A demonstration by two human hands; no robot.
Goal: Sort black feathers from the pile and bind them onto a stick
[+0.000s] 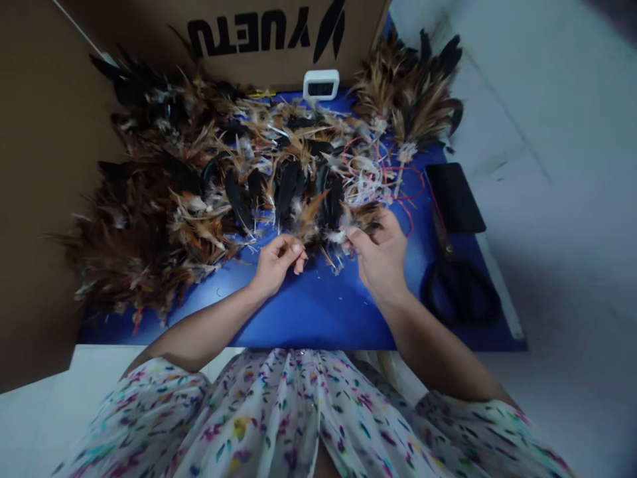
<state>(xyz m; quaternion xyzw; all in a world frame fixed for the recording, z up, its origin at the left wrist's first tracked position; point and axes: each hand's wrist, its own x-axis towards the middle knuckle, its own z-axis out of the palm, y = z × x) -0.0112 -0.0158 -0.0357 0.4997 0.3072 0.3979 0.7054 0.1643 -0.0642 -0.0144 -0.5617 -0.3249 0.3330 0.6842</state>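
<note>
My left hand (279,263) is closed in a pinch on a brown feather (309,219), whose tip points up and away from me. To its right, my right hand (382,255) pinches a small bunch of brown and white feathers (359,218) between thumb and fingers. Both hands are just above the near side of the blue table (318,312). Several long black feathers (287,192) lie side by side right beyond my fingers. A tangle of white ties (365,176) and pink-red string (411,198) sits past my right hand.
Heaps of brown feathers (134,226) fill the left side, with feather bundles (408,93) at the back right. A small white digital display (321,85) stands by the cardboard box (249,60). Black-handled scissors (460,292) and a dark phone-like slab (455,198) lie along the right edge.
</note>
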